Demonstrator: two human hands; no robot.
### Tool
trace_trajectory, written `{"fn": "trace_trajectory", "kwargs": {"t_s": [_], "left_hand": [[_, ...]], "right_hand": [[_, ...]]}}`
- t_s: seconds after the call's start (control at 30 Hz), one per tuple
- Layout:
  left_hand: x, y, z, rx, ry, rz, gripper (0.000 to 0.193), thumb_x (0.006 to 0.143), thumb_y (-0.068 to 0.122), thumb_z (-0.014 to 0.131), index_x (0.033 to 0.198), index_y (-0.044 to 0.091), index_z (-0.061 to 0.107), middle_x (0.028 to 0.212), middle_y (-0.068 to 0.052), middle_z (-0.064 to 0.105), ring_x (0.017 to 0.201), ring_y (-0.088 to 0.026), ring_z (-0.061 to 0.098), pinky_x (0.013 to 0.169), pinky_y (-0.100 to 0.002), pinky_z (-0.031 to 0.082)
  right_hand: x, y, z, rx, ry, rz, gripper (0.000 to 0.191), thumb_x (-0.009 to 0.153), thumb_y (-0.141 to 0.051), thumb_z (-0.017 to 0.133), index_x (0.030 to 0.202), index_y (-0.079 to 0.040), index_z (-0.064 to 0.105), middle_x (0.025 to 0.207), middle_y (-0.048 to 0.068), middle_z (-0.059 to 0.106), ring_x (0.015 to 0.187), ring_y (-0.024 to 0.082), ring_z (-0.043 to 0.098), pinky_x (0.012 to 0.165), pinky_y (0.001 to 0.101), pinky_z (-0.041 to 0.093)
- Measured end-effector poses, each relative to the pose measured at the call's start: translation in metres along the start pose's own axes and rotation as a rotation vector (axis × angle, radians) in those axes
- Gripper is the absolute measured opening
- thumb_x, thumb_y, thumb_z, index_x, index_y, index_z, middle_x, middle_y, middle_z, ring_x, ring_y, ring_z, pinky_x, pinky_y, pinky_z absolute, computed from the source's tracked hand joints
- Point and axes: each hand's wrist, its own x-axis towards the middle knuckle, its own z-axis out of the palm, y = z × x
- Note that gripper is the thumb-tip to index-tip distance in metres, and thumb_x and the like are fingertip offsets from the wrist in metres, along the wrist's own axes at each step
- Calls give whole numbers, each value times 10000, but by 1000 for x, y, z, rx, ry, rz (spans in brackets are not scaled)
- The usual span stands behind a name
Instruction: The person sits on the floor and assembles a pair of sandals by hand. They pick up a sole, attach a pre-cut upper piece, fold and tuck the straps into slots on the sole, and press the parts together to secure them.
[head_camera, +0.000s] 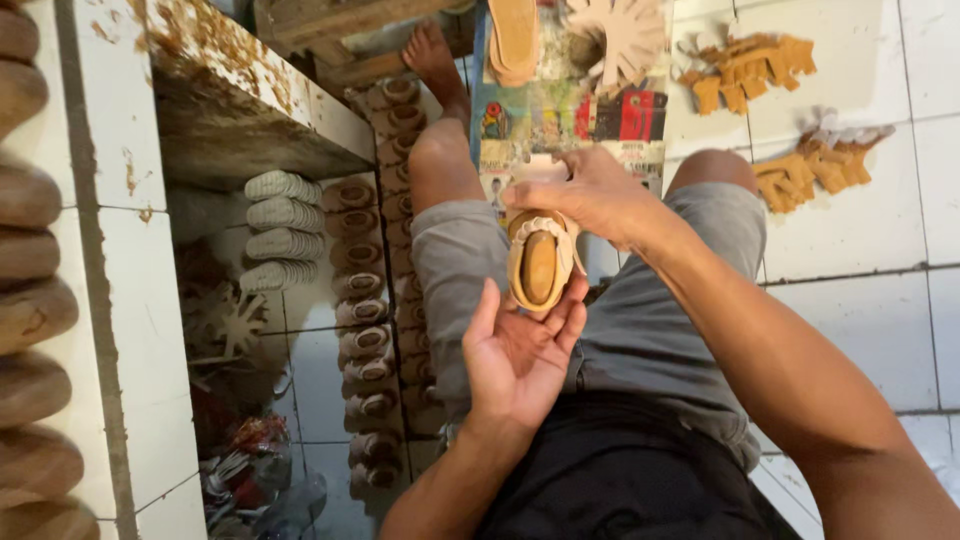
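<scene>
Above the grey shorts (640, 330), the right hand (590, 195) grips the far end of a small tan sandal (540, 265), while the left hand (515, 355) lies open, palm up, fingertips touching its near end.

The person wears grey shorts (640, 320) of a soft, slightly creased cloth that end at the knees, and a black top (620, 480) whose hem lies over the waistband at the bottom of the view. Both forearms are bare, with no sleeves, watch or bands at the wrists. The left hand (515, 355) and the right hand (590, 195) carry no gloves or rings. The lower legs are uncovered, and the one foot (432, 50) in view is bare, without sandal or sock.
</scene>
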Motion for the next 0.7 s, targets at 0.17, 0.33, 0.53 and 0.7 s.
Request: {"fn": "trace_trajectory", "kwargs": {"t_s": [0.17,0.33,0.53,0.7], "left_hand": [[3,-3,-13,-6,-71,-7,533,1100,425,473,1378,-15,588,1241,-241,684,1076,-344,680,922,-422,548],[6,5,-22,-50,-210,-82,576,1097,451,494,1392,-38,561,1248,-263,674,1061,-330,683,936,-402,558],[21,39,-41,439,-156,203,303,986,183,716,1219,24,603,1256,-170,677,1153,-285,681,1024,-444,557],[19,123,-37,1867,-398,952,335,793,42,919,968,54,633,1352,-161,640,1211,-285,680,1033,-385,551]], "right_hand": [[-23,-25,6,-544,95,-25,592,732,-526,785,981,9,735,816,163,756,718,243,753,650,352,587],[-35,-27,9,-710,162,-164,617,781,-576,786,921,20,719,789,192,716,724,303,709,694,420,558],[-40,-15,-7,-53,-174,-267,638,783,-516,832,1148,-9,703,1062,125,735,951,230,732,845,367,623],[-30,6,-3,-151,-187,-500,615,851,-236,809,1400,-66,590,1359,113,604,1272,210,595,1058,347,509]]}}
